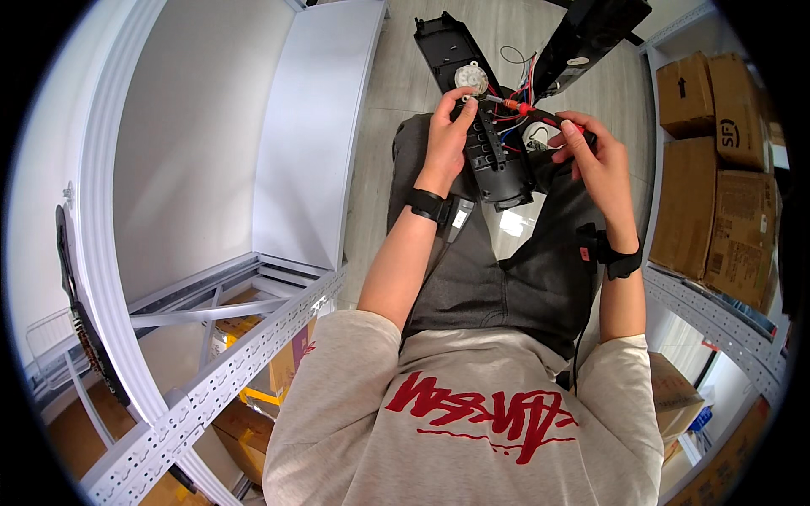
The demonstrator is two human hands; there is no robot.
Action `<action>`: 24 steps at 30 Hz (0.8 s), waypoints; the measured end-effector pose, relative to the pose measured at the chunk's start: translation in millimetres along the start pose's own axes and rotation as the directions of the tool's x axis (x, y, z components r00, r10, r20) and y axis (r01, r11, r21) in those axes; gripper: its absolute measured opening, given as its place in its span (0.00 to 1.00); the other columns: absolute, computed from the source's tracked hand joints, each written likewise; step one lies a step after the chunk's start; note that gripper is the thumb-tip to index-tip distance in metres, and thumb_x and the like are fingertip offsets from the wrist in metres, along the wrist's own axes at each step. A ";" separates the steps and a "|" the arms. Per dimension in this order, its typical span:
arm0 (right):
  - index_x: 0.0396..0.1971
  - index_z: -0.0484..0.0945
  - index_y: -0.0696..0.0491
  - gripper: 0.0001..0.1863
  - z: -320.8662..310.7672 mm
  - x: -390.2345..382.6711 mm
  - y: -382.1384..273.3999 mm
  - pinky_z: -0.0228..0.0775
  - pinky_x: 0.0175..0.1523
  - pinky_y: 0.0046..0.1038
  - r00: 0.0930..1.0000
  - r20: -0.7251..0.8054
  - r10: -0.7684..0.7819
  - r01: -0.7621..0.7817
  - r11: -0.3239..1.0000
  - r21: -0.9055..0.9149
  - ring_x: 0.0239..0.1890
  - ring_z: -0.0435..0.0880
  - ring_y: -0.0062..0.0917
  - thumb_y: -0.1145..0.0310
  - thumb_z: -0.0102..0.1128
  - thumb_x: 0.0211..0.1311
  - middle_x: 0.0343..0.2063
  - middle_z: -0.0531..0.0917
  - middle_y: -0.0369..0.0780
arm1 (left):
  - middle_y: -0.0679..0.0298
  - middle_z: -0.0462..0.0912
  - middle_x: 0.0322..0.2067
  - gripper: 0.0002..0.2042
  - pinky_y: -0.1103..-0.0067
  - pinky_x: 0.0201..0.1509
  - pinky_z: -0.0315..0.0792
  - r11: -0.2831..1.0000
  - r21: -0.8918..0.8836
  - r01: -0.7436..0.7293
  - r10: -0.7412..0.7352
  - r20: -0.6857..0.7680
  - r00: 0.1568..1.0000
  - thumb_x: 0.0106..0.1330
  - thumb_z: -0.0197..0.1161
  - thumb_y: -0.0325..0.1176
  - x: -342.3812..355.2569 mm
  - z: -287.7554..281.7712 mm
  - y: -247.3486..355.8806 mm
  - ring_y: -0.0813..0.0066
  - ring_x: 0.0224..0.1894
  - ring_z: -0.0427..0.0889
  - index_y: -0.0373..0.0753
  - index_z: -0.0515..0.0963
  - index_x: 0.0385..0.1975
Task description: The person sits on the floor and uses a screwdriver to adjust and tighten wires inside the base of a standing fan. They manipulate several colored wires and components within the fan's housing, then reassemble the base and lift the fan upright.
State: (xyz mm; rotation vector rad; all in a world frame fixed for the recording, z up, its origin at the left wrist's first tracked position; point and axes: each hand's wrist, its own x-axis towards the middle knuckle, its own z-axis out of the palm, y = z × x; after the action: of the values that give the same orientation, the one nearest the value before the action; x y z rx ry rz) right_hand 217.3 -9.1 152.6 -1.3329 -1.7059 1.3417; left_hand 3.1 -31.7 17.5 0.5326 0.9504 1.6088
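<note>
My left hand (452, 126) has its thumb and forefinger closed on a white round plastic part (471, 78), at the top of a black plastic housing (499, 175) that rests between my legs. My right hand (591, 152) grips a red-and-black screwdriver (530, 110), whose shaft points left toward the white part. Red, blue and dark wires (525, 76) run from the housing near a long black piece (591, 34) standing at the upper right. A black panel (443, 46) lies behind the white part. Under my right hand a white shoe (537, 135) shows.
A white shelf panel (299, 135) and perforated metal beams (211, 396) line my left, with boxes below. On my right, cardboard boxes (685, 202) stand on metal shelving (734, 308), with another box (675, 392) lower down. Pale flooring (380, 63) runs between the shelves.
</note>
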 end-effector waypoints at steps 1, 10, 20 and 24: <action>0.49 0.81 0.56 0.15 -0.1 -1.6 -3.6 0.68 0.27 0.16 1.000 -0.024 -0.004 0.003 1.000 -0.024 0.29 0.84 0.14 0.62 0.58 0.72 0.29 0.87 0.37 | 0.69 0.78 0.47 0.15 0.81 0.52 0.71 1.000 0.005 -0.004 0.004 -0.002 1.000 0.70 0.64 0.29 -3.1 7.0 6.8 0.82 0.48 0.75 0.40 0.75 0.55; 0.43 0.84 0.56 0.12 -12.9 -22.5 -40.2 0.70 0.30 0.16 0.990 -0.105 -0.098 0.074 0.974 -0.214 0.24 0.83 0.14 0.63 0.62 0.68 0.22 0.85 0.36 | 0.59 0.76 0.56 0.35 0.75 0.54 0.79 0.999 0.011 -0.041 0.040 0.071 0.997 0.58 0.64 0.13 -3.1 8.1 10.4 0.72 0.52 0.80 0.42 0.65 0.67; 0.35 0.84 0.58 0.09 -11.0 -34.3 -47.4 0.64 0.26 0.18 0.988 -0.030 -0.151 0.129 0.917 -0.377 0.20 0.73 0.12 0.67 0.67 0.62 0.18 0.81 0.36 | 0.60 0.72 0.61 0.40 0.75 0.60 0.75 0.996 0.021 -0.090 0.088 0.077 0.993 0.52 0.67 0.12 -4.5 10.6 12.3 0.72 0.58 0.76 0.43 0.65 0.68; 0.35 0.84 0.57 0.09 -6.8 -34.2 -45.8 0.64 0.26 0.19 0.989 -0.007 -0.147 0.131 0.902 -0.410 0.19 0.73 0.13 0.67 0.67 0.61 0.18 0.80 0.37 | 0.60 0.72 0.62 0.41 0.75 0.59 0.77 0.991 0.048 -0.128 0.124 0.081 0.989 0.52 0.67 0.11 -1.6 5.9 7.0 0.71 0.58 0.77 0.44 0.63 0.70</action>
State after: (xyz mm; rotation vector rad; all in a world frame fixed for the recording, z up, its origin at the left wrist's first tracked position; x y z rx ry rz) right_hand 218.6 -38.3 202.2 -1.4120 -2.0912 0.8996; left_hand 3.9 -31.8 26.8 0.6998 0.9181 1.6664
